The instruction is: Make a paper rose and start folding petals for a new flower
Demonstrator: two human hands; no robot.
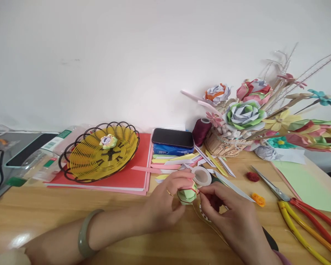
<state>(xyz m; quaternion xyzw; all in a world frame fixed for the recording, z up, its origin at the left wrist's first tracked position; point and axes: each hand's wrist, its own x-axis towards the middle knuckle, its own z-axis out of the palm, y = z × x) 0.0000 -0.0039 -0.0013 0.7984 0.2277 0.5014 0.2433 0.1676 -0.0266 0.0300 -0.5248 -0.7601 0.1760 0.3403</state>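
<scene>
While your left hand [165, 200] curls around a small green and pink paper flower [188, 194], your right hand [226, 213] meets it from the other side, thumb and forefinger pinched on the flower's right edge. Both hands are closed on that one piece, low over the wooden table [44, 213].

Far out to the left of your left hand, a phone [30, 149] with a dark screen lies among clear plastic packets at the table's edge. Nearer, up and to the left of your left wrist, a yellow wire basket [99, 152] sits on a red folder [132, 176], with one small finished paper flower [108, 141] lying inside it. A green bangle [85, 232] circles your left forearm, and a thin ring sits on one finger of that hand.

Straight beyond your left knuckles, a black case [173, 138] rests on a blue tissue pack [172, 149], and loose strips of coloured paper [171, 160] lie between them and your fingers. A roll of clear tape [202, 176] stands just behind the flower, almost touching your fingertips.

Beyond your right hand, a maroon thread spool [201, 131] stands beside a woven basket [223, 145] filled with paper roses and long stems. To the right of your right hand lie a red paper scrap [253, 177], a small orange one [258, 199], then scissors [276, 189] with red and yellow handles, and a pale green sheet [306, 184] past them.
</scene>
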